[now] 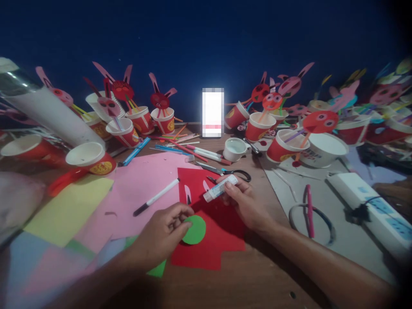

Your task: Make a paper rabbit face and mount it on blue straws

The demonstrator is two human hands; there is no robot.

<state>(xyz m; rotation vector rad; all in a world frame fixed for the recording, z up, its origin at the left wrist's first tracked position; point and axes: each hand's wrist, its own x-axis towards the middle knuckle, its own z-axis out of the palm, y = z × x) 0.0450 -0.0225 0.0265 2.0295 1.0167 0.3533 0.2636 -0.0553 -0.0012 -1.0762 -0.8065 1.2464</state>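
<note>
Your left hand [161, 228] pinches the green disc [195, 230], your right hand [247, 205] the glue stick [216, 189]; gluing likely needs steadiness next.

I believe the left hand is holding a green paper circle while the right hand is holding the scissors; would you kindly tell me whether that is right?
Not quite: the head view shows the right hand holding a white tube, while the scissors lie just beyond it. The left hand is indeed holding a green paper circle.

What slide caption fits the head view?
Over red paper, the left hand pinches a green disc; the right hand holds a white tube.
</note>
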